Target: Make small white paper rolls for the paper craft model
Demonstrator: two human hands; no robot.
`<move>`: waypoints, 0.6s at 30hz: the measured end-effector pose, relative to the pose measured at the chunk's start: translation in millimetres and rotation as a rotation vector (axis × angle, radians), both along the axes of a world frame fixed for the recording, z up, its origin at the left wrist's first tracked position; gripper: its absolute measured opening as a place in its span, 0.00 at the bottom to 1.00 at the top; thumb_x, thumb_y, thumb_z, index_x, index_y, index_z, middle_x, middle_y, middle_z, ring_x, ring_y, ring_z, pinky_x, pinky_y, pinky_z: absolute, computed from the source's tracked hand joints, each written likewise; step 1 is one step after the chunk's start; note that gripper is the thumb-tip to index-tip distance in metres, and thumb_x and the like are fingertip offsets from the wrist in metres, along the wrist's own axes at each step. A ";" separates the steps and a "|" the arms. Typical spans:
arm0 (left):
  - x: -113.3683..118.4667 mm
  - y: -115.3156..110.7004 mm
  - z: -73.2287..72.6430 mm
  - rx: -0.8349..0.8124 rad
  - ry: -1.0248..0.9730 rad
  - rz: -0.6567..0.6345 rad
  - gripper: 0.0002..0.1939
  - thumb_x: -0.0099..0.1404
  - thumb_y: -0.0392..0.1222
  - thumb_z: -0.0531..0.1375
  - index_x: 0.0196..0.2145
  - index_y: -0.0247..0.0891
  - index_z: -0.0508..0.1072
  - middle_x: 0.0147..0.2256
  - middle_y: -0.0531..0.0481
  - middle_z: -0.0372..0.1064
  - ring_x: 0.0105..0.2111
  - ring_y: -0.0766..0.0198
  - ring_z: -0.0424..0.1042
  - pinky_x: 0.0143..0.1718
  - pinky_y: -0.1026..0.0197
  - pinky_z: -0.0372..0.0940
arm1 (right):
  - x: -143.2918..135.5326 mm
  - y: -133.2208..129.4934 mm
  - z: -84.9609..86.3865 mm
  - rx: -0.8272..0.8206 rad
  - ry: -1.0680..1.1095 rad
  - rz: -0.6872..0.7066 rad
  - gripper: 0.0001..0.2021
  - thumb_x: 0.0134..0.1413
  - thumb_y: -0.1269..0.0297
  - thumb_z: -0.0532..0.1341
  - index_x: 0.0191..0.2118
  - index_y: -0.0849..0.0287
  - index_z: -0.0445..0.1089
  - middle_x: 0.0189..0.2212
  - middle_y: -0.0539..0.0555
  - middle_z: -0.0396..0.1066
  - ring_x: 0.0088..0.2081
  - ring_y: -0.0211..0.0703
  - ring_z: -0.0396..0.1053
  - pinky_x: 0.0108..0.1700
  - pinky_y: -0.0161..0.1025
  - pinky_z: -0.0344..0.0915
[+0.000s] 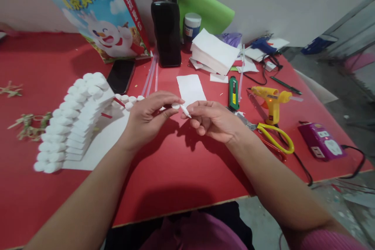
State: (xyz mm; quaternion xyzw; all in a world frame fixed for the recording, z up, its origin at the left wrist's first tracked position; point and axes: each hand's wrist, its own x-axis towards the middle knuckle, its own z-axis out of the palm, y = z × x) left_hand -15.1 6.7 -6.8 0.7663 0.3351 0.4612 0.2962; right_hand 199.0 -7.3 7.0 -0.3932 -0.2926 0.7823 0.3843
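White roll [185, 110] nearside of paper sheet [191, 87], long axis diagonal, narrow tip rightward and toward us. Our curled right hand [211, 119] pinches it; left hand [152, 115] pinches white disc [175, 106].

1. A handicraft workspace, by its look; whether in a home or a workshop, I cannot tell.
2. Craft tools lie on the red-topped table [181, 191]: a yellow hot-glue gun [272, 103], a green utility knife [233, 95] and yellow-handled scissors [269, 127].
3. Materials share it: a stack of white paper [215, 52] and a stepped white model [77, 123].
4. A purple power-socket box [318, 138] sits near the right edge.
5. Scraps litter the grey floor [263, 216].
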 end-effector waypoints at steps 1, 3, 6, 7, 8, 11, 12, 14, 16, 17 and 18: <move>-0.6 0.8 -0.3 0.033 0.018 -0.001 0.08 0.72 0.38 0.66 0.46 0.45 0.84 0.45 0.46 0.83 0.46 0.56 0.80 0.52 0.55 0.72 | 0.7 0.2 1.1 0.014 -0.021 -0.014 0.10 0.47 0.65 0.76 0.30 0.62 0.75 0.27 0.51 0.78 0.21 0.31 0.69 0.18 0.26 0.67; -1.4 2.0 -1.8 0.073 0.043 -0.009 0.09 0.72 0.38 0.65 0.47 0.44 0.84 0.45 0.46 0.83 0.46 0.56 0.80 0.52 0.55 0.72 | 1.3 0.2 3.0 0.042 -0.049 -0.047 0.12 0.45 0.63 0.77 0.31 0.62 0.76 0.26 0.50 0.77 0.21 0.33 0.71 0.18 0.28 0.69; -1.9 2.5 -4.1 0.087 0.061 -0.023 0.09 0.73 0.38 0.64 0.48 0.44 0.83 0.45 0.46 0.83 0.46 0.56 0.80 0.51 0.56 0.72 | 0.5 -0.6 5.0 0.081 -0.103 -0.071 0.16 0.43 0.59 0.80 0.31 0.63 0.77 0.26 0.49 0.76 0.22 0.34 0.72 0.18 0.29 0.70; -1.8 2.4 -4.5 0.083 0.067 -0.025 0.09 0.73 0.38 0.64 0.48 0.44 0.83 0.45 0.46 0.83 0.46 0.56 0.80 0.50 0.56 0.72 | 0.0 -1.1 5.3 0.092 -0.124 -0.074 0.17 0.41 0.59 0.80 0.31 0.63 0.77 0.26 0.50 0.76 0.22 0.34 0.72 0.19 0.30 0.71; -1.6 2.2 -4.6 0.081 0.074 -0.026 0.09 0.73 0.38 0.64 0.47 0.44 0.84 0.45 0.46 0.83 0.45 0.56 0.80 0.50 0.56 0.72 | -0.5 -1.5 5.3 0.100 -0.142 -0.077 0.17 0.40 0.60 0.81 0.31 0.63 0.77 0.26 0.50 0.77 0.22 0.34 0.72 0.20 0.30 0.72; -0.3 0.9 -4.1 0.070 0.087 -0.005 0.09 0.73 0.38 0.64 0.47 0.44 0.84 0.45 0.46 0.83 0.45 0.57 0.80 0.49 0.56 0.71 | -1.0 -2.3 4.5 0.100 -0.150 -0.096 0.17 0.38 0.64 0.82 0.32 0.62 0.77 0.24 0.49 0.76 0.22 0.34 0.71 0.21 0.30 0.73; 0.3 0.4 -3.8 0.063 0.089 0.006 0.09 0.73 0.38 0.64 0.47 0.44 0.84 0.45 0.46 0.82 0.45 0.57 0.80 0.49 0.56 0.71 | -0.8 -2.4 4.2 0.098 -0.145 -0.098 0.17 0.38 0.65 0.81 0.32 0.62 0.76 0.22 0.48 0.75 0.21 0.33 0.70 0.21 0.29 0.72; 1.3 -0.6 -3.2 0.044 0.088 0.023 0.09 0.73 0.38 0.64 0.47 0.44 0.83 0.44 0.46 0.82 0.44 0.58 0.79 0.48 0.57 0.71 | 0.0 -2.0 3.8 0.104 -0.128 -0.086 0.16 0.39 0.66 0.81 0.33 0.61 0.76 0.22 0.46 0.74 0.21 0.33 0.70 0.21 0.29 0.73; 1.9 -1.1 -2.9 0.027 0.076 0.025 0.09 0.73 0.37 0.64 0.48 0.44 0.83 0.44 0.47 0.82 0.44 0.58 0.79 0.48 0.57 0.71 | 0.9 -1.1 3.5 0.097 -0.098 -0.044 0.16 0.43 0.66 0.80 0.36 0.61 0.77 0.26 0.48 0.77 0.23 0.34 0.72 0.23 0.30 0.74; 2.0 -1.1 -2.7 0.024 0.065 0.025 0.09 0.72 0.37 0.64 0.47 0.44 0.83 0.45 0.47 0.82 0.45 0.58 0.79 0.48 0.57 0.71 | 1.4 -0.3 3.1 0.080 -0.078 -0.014 0.15 0.47 0.64 0.79 0.38 0.61 0.77 0.29 0.51 0.79 0.24 0.35 0.74 0.23 0.30 0.75; 1.9 -1.0 -2.6 0.023 0.054 0.024 0.09 0.72 0.37 0.65 0.47 0.44 0.83 0.45 0.47 0.82 0.45 0.58 0.79 0.49 0.57 0.71 | 1.9 0.7 2.5 0.050 -0.057 0.019 0.13 0.52 0.62 0.77 0.39 0.61 0.77 0.32 0.53 0.81 0.25 0.36 0.75 0.23 0.30 0.75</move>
